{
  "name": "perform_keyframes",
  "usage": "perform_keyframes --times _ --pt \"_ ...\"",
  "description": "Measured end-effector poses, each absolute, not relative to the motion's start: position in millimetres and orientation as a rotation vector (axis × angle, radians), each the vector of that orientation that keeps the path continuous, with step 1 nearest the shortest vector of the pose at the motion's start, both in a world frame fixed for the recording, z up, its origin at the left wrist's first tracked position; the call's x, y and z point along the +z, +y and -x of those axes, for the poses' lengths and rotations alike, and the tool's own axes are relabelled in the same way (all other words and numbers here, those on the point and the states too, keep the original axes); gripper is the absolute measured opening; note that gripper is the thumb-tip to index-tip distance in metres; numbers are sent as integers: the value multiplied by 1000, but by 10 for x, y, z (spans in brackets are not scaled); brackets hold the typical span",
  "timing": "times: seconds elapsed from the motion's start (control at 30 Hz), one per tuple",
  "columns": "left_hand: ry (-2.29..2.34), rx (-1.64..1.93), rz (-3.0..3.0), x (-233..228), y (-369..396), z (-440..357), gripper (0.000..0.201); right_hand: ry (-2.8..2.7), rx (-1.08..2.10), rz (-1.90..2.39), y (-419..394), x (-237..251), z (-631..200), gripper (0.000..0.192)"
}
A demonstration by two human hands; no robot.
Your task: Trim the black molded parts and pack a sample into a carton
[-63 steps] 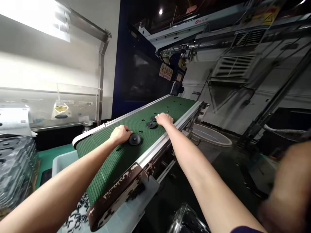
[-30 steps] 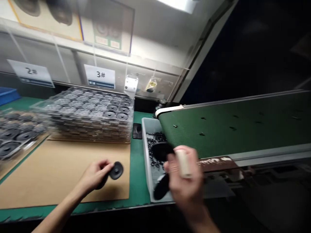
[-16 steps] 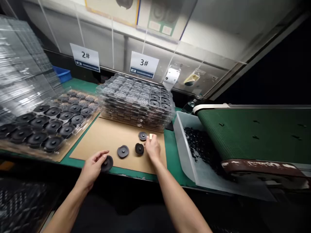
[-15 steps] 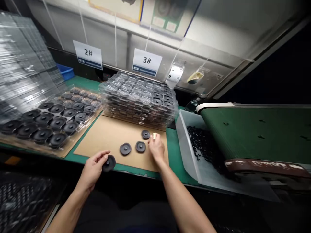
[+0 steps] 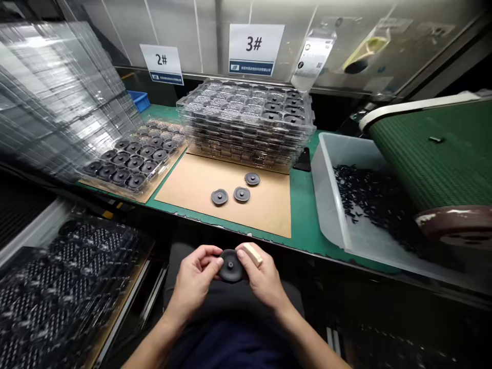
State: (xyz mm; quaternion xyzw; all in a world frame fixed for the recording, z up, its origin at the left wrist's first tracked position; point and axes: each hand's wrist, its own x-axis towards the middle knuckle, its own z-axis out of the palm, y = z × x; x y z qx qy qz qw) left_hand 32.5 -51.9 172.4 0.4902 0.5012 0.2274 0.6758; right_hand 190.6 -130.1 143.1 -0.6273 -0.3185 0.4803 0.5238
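Note:
My left hand [image 5: 194, 279] and my right hand [image 5: 265, 279] hold one black round disc [image 5: 229, 265] between them, over my lap and below the bench edge. A beige wrap covers my right index finger. Three more black discs [image 5: 235, 188] lie on the brown cardboard sheet [image 5: 200, 182] on the green bench. A clear tray [image 5: 134, 161] partly filled with black discs sits at the left. A stack of clear trays [image 5: 248, 125] with several discs in the top one stands behind the cardboard.
A white bin [image 5: 330, 205] of small black scraps sits under the end of the green conveyor belt [image 5: 434, 159] at the right. Empty clear trays [image 5: 57, 92] lean at the far left. Dark trays [image 5: 57, 287] lie low at my left. Signs 2# [image 5: 161, 62] and 3# [image 5: 254, 48] hang behind.
Both hands took discs from the conveyor and laid three on the cardboard. Both hands have since drawn back to my lap, holding the fourth disc together. My view has tilted down.

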Motion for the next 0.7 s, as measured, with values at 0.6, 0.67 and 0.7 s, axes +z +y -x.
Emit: perform_keyframes --times 0.6,0.67,0.7 --pt "1039 490 -995 1738 -804 -503 59 -724 1138 1475 -1646 1325 -1999 55" --pt "1026 453 -1049 1755 -768 -436 54 -642 1260 1398 -1614 1387 -2064 58" --pt "1031 445 -1058 1751 -746 -400 53 -598 1313 1363 -1601 1408 -2094 58"
